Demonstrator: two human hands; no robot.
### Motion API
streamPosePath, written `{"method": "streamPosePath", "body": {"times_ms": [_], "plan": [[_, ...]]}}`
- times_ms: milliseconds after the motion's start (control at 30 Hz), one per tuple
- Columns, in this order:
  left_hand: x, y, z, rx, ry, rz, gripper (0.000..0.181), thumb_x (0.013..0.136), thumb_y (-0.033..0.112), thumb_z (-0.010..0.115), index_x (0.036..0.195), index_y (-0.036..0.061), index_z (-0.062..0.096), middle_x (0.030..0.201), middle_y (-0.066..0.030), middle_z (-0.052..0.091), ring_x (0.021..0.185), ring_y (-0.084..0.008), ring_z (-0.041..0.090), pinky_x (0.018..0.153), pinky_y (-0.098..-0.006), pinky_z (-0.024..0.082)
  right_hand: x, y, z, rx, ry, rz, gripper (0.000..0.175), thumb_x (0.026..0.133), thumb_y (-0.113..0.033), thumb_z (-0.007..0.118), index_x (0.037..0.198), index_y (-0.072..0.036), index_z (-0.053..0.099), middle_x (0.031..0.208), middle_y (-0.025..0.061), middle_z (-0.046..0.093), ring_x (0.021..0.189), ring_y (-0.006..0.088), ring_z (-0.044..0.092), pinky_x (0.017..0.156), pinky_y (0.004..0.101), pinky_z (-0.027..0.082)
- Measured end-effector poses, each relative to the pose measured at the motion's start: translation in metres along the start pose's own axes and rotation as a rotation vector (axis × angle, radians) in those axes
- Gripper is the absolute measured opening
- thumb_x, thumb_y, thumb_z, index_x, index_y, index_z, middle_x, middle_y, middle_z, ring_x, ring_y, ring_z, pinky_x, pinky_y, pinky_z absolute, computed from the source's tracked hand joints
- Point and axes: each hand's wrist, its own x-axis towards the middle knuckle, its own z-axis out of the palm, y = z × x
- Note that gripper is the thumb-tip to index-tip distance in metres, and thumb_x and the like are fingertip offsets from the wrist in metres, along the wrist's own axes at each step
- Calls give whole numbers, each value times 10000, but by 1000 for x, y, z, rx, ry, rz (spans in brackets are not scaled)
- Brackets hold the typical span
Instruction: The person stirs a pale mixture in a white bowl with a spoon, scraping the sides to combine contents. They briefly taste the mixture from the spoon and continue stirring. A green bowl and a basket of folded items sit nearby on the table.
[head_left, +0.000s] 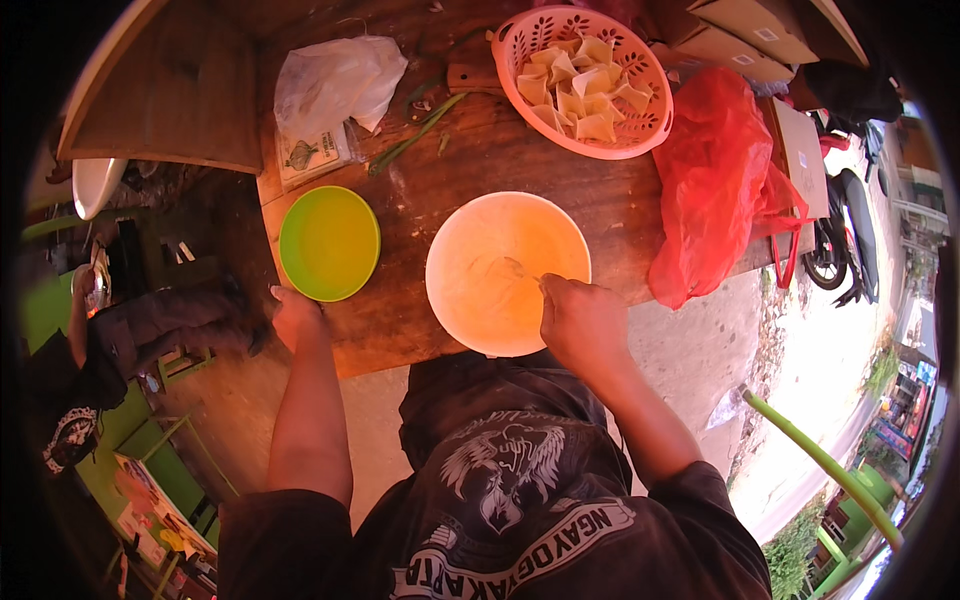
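In front of me, near the table's front edge, stands a white round bowl (457, 300) with a pale, smooth mixture (480, 247) inside. My right hand (585, 319) is over the bowl's right rim, its fingers closed on a spoon (514, 264) whose end dips into the mixture. To the left, a green bowl (330, 244) holds something that looks yellowish-green. Beside its lower left rim, at the table's left edge, is my left hand (298, 319). Most of its fingers are hidden, so I cannot tell whether it grips the edge.
On the wooden table (405, 322) are a pink perforated basket (512, 67) of folded dough pieces (585, 86), a red plastic bag (712, 180), a clear plastic bag (337, 75), a printed packet (311, 155) and green stalks (416, 135). Cardboard boxes (750, 37) stand back right. Another person (165, 322) sits at left.
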Motion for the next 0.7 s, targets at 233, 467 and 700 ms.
{"method": "streamPosePath", "body": {"times_ms": [233, 467, 700], "plan": [[-1, 1, 1, 4, 32, -20, 791, 1080, 627, 330, 1213, -21, 764, 1239, -205, 754, 1215, -407, 669, 1064, -491, 482, -5, 6, 11, -95, -115, -43, 146, 955, -168, 670, 983, -63, 767, 745, 150, 721, 648, 365, 707, 611, 486, 551], [-2, 3, 0, -2, -24, -31, 801, 1088, 618, 320, 1212, -40, 758, 1236, -222, 752, 1198, -420, 675, 1060, -495, 485, 2, -5, 8, -10, -28, -82, 152, 969, -170, 660, 983, -63, 767, 713, 166, 707, 646, 386, 702, 588, 483, 545], [-11, 6, -2, -6, 14, -8, 830, 1083, 627, 331, 1215, -84, 738, 1244, -248, 741, 1225, -418, 666, 1058, -495, 489, -5, 2, 1, -15, 53, -18, 137, 956, -153, 648, 898, -64, 735, 700, 174, 696, 627, 379, 699, 579, 487, 543]]}}
